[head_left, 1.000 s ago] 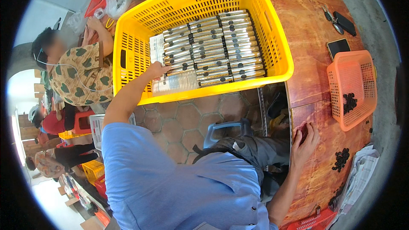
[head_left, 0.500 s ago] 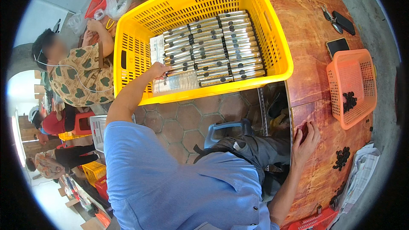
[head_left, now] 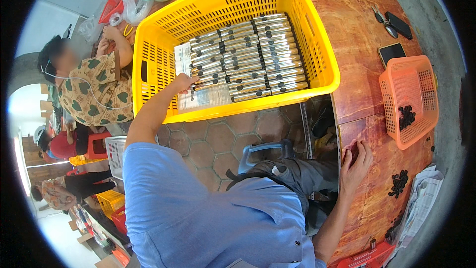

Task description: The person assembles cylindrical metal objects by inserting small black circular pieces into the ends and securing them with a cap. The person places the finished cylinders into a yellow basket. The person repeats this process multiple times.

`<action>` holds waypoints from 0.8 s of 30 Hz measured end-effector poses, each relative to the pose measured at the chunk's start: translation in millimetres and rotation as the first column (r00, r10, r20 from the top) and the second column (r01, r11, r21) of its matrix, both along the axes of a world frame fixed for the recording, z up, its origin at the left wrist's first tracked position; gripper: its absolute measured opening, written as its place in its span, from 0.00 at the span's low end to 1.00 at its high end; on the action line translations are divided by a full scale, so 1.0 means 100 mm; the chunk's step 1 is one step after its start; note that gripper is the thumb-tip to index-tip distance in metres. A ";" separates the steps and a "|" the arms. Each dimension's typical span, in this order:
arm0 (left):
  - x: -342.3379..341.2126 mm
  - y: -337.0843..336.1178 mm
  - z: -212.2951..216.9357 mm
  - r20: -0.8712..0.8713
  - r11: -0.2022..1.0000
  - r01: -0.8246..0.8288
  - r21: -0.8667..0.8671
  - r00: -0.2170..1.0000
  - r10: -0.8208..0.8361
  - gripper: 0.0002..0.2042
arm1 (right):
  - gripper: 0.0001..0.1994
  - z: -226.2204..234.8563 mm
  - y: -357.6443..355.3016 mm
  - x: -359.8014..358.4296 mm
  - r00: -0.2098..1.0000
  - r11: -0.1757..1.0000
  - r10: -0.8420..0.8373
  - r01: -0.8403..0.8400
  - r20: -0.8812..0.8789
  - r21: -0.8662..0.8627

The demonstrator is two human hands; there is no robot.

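My left hand [head_left: 184, 83] reaches into a large yellow plastic crate [head_left: 233, 106]. Its fingers are closed on the left end of a shiny metal tube [head_left: 210, 82] with black fittings. Several rows of similar metal tubes [head_left: 248, 59] lie side by side in the crate, partly over sheets of newspaper [head_left: 182, 58]. Clear plastic wrap [head_left: 210, 97] shows near the lower row. On the wooden table's edge rests my right hand [head_left: 354, 166], fingers slightly bent and thumb apart, with nothing visible held. The area under its palm is hidden.
An orange basket [head_left: 431, 114] holding small black parts stands on the wooden table [head_left: 357, 69]. More black parts [head_left: 398, 183] lie below it, beside folded newspaper [head_left: 421, 198]. A phone [head_left: 391, 54] and keys [head_left: 386, 21] lie farther up. A co-worker [head_left: 91, 84] sits left of the crate.
My left hand stays at the end of the same tube, almost still. My right hand keeps its place on the table edge. The view shifts very slightly.
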State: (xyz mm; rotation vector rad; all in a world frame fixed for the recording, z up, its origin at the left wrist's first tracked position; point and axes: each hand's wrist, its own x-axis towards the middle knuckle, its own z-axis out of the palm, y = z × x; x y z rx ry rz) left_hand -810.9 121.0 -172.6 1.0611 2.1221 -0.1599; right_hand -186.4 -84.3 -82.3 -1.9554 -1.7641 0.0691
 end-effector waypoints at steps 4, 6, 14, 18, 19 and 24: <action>-0.09 0.06 -0.03 0.084 0.990 -0.120 0.070 0.990 0.114 0.22 | 0.17 -0.01 0.00 0.00 1.000 1.000 0.002 -0.002 -0.006 0.003; -0.07 0.02 -0.09 0.149 0.980 -0.162 0.119 0.978 0.144 0.18 | 0.16 -0.01 0.00 0.00 1.000 1.000 -0.006 0.006 -0.024 0.000; -0.07 0.02 -0.13 0.179 0.964 -0.230 0.132 0.962 0.205 0.12 | 0.17 -0.01 0.00 0.00 1.000 1.000 -0.009 0.009 -0.030 -0.003; -0.01 0.11 -0.09 0.221 0.961 -0.250 0.117 0.950 0.221 0.17 | 0.17 -0.01 0.00 0.00 1.000 1.000 -0.008 0.008 -0.004 -0.003; -0.01 0.12 -0.08 0.250 0.961 -0.251 0.114 0.944 0.217 0.20 | 0.17 -0.01 0.00 0.00 1.000 1.000 -0.007 0.007 -0.006 -0.004; 0.01 0.11 -0.02 0.363 0.951 -0.306 0.049 0.892 0.268 0.24 | 0.17 0.01 0.00 -0.01 1.000 1.000 -0.014 0.014 -0.017 -0.012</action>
